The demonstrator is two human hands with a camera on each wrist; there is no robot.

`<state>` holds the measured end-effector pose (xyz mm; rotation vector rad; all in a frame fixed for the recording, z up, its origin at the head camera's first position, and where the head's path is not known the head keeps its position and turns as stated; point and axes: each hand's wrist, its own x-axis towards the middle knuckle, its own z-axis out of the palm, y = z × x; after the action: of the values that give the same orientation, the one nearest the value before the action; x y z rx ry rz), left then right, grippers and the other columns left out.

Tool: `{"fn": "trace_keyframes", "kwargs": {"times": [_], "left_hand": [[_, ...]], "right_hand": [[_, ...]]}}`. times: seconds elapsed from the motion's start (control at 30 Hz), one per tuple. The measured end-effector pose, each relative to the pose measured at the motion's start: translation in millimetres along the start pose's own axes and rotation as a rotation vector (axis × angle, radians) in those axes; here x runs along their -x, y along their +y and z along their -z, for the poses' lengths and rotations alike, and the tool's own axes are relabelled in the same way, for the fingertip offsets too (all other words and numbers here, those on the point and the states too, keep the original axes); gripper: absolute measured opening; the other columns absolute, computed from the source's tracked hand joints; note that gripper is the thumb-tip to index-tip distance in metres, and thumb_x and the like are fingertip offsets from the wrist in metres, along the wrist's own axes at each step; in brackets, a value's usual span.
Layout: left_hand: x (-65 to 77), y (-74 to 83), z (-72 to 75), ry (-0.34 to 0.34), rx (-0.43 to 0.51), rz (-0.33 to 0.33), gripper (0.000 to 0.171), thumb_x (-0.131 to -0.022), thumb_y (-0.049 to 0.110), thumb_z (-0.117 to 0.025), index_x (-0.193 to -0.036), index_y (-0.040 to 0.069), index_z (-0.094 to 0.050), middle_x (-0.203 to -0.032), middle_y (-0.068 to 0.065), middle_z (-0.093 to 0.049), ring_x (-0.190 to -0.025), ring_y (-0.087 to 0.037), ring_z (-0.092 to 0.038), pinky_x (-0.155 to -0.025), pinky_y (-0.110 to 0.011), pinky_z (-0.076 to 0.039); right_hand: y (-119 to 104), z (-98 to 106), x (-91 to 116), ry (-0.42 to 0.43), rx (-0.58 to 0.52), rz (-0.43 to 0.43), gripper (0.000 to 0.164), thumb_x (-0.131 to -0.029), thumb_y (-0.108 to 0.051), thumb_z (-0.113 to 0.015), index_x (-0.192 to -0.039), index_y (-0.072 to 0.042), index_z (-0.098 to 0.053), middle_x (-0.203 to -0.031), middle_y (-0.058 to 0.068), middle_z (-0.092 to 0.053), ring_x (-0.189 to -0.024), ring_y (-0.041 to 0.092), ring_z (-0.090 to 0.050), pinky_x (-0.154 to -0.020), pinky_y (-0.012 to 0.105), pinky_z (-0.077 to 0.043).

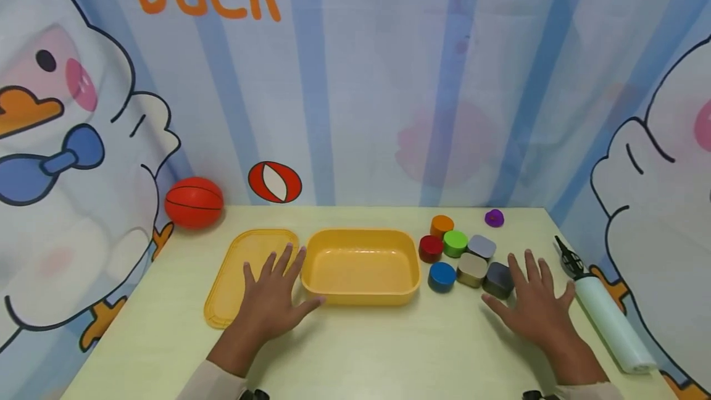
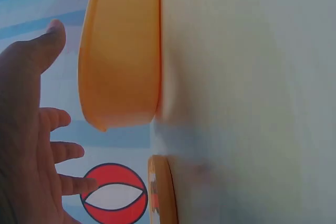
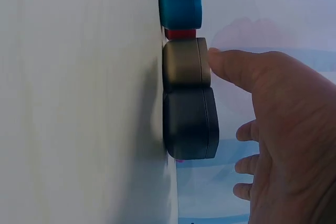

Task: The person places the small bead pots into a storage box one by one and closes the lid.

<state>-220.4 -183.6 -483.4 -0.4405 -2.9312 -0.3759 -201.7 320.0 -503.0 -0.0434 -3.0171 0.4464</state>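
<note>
My left hand (image 1: 272,301) is spread over the table between a flat yellow lid (image 1: 224,289) and a yellow plastic box (image 1: 361,300); its fingers overlap the lid's right side in the head view, its thumb points at the box's front. The right hand (image 1: 537,304) is spread as well, holding nothing, beside a cluster of small containers. Nearest to it is a dark grey container (image 1: 498,281), with a beige one (image 1: 471,270) and a blue round one (image 1: 442,277) to its left. Behind them stand a light grey container (image 1: 481,247), a green (image 1: 455,243), a red (image 1: 431,249) and an orange one (image 1: 442,226).
A red ball (image 1: 194,203) sits at the back left corner. A small purple object (image 1: 494,218) lies at the back right. Along the right edge lies a pale green cylinder (image 1: 613,326) with a black tip. A duck-print curtain (image 1: 366,79) hangs behind the table.
</note>
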Motion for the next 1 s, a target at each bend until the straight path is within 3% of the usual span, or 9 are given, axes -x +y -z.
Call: {"fn": "trace_keyframes", "kwargs": {"times": [0.27,0.43,0.57,0.67,0.87,1.0], "left_hand": [[-9.1,5.2,-16.5,-0.010,0.162,-0.022,0.094,-0.101,0.074,-0.058,-0.173,0.018,-0.034,-0.181,-0.011,-0.031,-0.163,-0.049,-0.036,-0.121,-0.091,-0.012],[-2.2,-1.4,-23.6,0.081,0.234,-0.021,0.089,-0.101,0.063,-0.068,-0.170,0.016,-0.041,-0.178,-0.012,-0.037,-0.162,-0.045,-0.039,-0.120,-0.091,-0.017],[-0.6,-6.1,-30.8,0.174,0.315,-0.069,0.081,-0.100,0.051,-0.075,-0.167,0.015,-0.048,-0.176,-0.014,-0.042,-0.161,-0.044,-0.042,-0.118,-0.092,-0.019],[-0.2,-6.8,-36.0,0.205,0.355,-0.089,0.078,-0.100,0.047,-0.077,-0.165,0.013,-0.051,-0.174,-0.015,-0.045,-0.160,-0.044,-0.043,-0.117,-0.093,-0.019],[1.2,-6.4,-40.9,0.234,0.376,-0.059,0.078,-0.100,0.044,-0.077,-0.163,0.008,-0.052,-0.175,-0.015,-0.043,-0.159,-0.047,-0.043,-0.118,-0.092,-0.018],[1.9,-6.2,-43.2,0.215,0.377,-0.047,0.076,-0.101,0.045,-0.075,-0.162,0.005,-0.052,-0.176,-0.014,-0.041,-0.161,-0.049,-0.040,-0.117,-0.093,-0.019]], "right_hand": [[7,-4,-10,0.067,-0.074,0.070,0.094,-0.102,-0.056,-0.072,-0.168,-0.001,-0.035,-0.174,0.036,-0.022,-0.156,0.063,-0.023,-0.110,0.093,-0.017],[14,-9,-10,0.122,-0.169,0.144,0.072,-0.105,-0.039,-0.073,-0.161,-0.002,-0.049,-0.168,0.037,-0.034,-0.148,0.065,-0.036,-0.103,0.089,-0.030],[19,-9,-9,0.105,-0.238,0.138,0.065,-0.108,-0.035,-0.070,-0.160,-0.001,-0.052,-0.166,0.040,-0.035,-0.146,0.069,-0.038,-0.100,0.093,-0.031],[21,-9,-9,0.083,-0.257,0.126,0.064,-0.108,-0.034,-0.070,-0.159,0.000,-0.053,-0.165,0.041,-0.037,-0.145,0.069,-0.039,-0.103,0.091,-0.034],[21,-7,-8,0.075,-0.258,0.117,0.059,-0.108,-0.031,-0.071,-0.154,0.002,-0.058,-0.161,0.042,-0.043,-0.144,0.069,-0.042,-0.109,0.083,-0.041],[20,-7,-6,0.082,-0.265,0.115,0.057,-0.108,-0.031,-0.072,-0.152,0.003,-0.061,-0.156,0.042,-0.049,-0.141,0.068,-0.047,-0.108,0.081,-0.043]]}}
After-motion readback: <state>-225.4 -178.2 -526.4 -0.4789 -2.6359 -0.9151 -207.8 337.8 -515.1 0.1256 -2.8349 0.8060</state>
